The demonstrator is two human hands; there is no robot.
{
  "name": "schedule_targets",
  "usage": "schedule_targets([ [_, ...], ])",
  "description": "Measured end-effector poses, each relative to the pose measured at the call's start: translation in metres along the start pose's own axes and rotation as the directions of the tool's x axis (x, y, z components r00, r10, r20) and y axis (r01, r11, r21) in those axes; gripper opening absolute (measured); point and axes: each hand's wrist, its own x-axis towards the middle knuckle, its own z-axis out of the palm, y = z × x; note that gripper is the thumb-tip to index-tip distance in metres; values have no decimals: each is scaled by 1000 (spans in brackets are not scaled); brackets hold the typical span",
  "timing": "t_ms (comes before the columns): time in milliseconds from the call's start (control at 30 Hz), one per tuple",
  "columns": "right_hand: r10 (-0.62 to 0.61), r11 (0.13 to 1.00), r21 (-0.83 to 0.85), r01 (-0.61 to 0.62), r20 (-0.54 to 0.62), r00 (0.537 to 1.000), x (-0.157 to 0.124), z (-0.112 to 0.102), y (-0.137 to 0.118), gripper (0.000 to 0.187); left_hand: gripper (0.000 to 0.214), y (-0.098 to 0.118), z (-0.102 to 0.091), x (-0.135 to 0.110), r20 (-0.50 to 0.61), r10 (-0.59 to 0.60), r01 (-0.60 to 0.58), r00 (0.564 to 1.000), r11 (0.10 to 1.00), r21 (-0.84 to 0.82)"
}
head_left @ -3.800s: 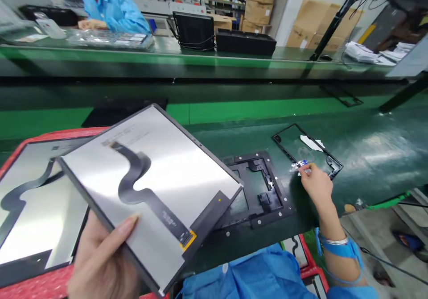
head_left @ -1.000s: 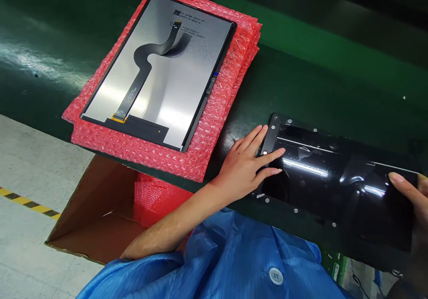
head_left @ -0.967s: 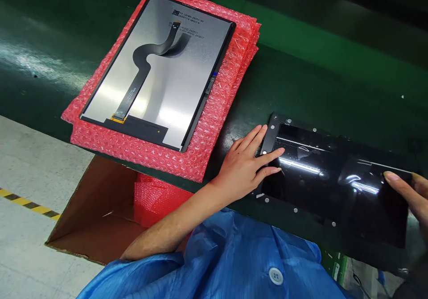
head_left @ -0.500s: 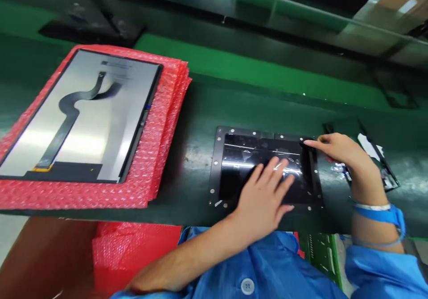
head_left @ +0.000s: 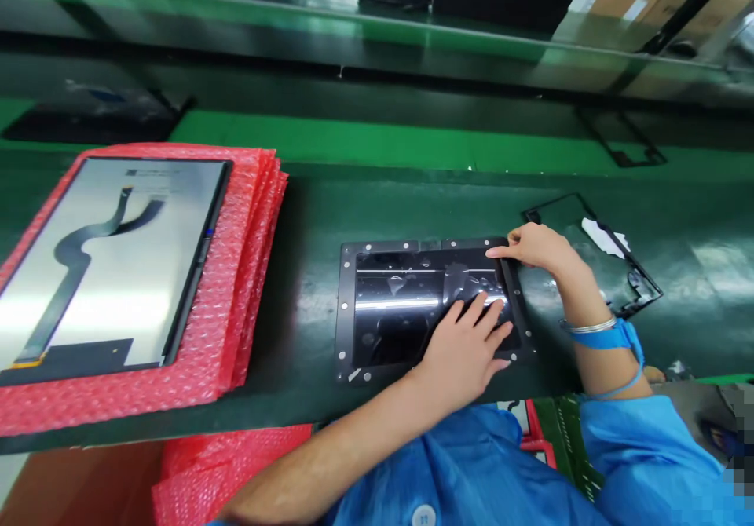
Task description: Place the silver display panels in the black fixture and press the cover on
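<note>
A black frame (head_left: 346, 330) with several round silvery spots along its border lies flat on the green bench. Inside it sits a glossy dark screen (head_left: 389, 322) that reflects the lights. My left hand (head_left: 468, 341) rests on the lower right part of this screen, fingers spread and flat. At the frame's upper right corner is my right hand (head_left: 539, 250), a blue strap around its wrist. Its thumb points along the corner and the other fingers curl in at the edge. What lies between these fingertips is too small to make out.
Left, a display panel (head_left: 147, 275) with a grey ribbon cable (head_left: 71, 251) lies on stacked red bubble-wrap bags (head_left: 247, 275). A thin black bezel (head_left: 639, 271) with a white piece (head_left: 604, 237) lies right of my right hand. A glass shelf (head_left: 377, 27) crosses behind.
The view has shifted, so the bench items appear further left. My left hand has slid toward the right side of the screen. My right hand stays at the frame's upper right corner.
</note>
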Motion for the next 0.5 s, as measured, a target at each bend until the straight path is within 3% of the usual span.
schedule_targets([
  [100, 56, 998, 50, -50, -122, 991, -19, 8, -9, 51, 44, -27, -13, -2, -72, -40, 42, 997, 999, 28],
  [233, 141, 971, 227, -79, -270, 953, -39, 21, -25, 41, 46, -65, -21, -1, -277, -256, 311, 926, 934, 176],
  [400, 165, 866, 497, 50, -380, 910, -29, 20, -33, 13, 41, -102, -10, 15, -475, -182, 281, 861, 948, 147],
  [500, 148, 773, 614, 158, -417, 897, -27, 23, -33, 15, 36, -110, -9, 18, -513, -217, 265, 830, 964, 20],
])
